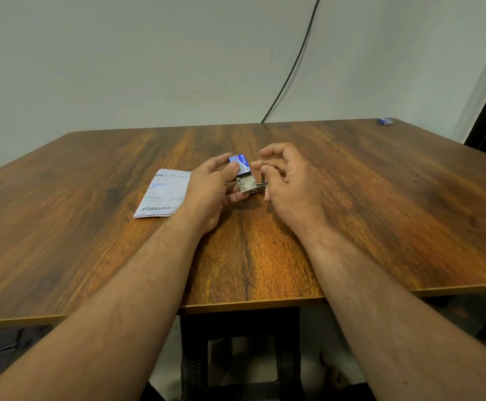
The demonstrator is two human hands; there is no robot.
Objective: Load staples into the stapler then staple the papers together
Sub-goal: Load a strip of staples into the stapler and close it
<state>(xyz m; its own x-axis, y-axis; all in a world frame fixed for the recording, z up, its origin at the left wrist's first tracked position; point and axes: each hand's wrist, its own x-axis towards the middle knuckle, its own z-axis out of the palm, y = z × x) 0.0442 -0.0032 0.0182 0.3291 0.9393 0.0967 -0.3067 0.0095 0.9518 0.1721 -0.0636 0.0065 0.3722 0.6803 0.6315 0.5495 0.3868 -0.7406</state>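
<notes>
My left-hand fingers (231, 169) pinch the small blue-and-white cardboard staple box (243, 175), its grey inner tray slid out toward me — the box's long axis runs far-to-near. My right hand (286, 180) sits just right of it, fingers loosely curled around a thin metal strip of staples (260, 186); whether they truly grip it I cannot tell through the blur. The stapler itself I cannot see. The folded sheets of scribbled white paper (163, 193) lie on the brown wooden tabletop (380, 212) just left of my left hand (210, 189) — nearer that hand.
</notes>
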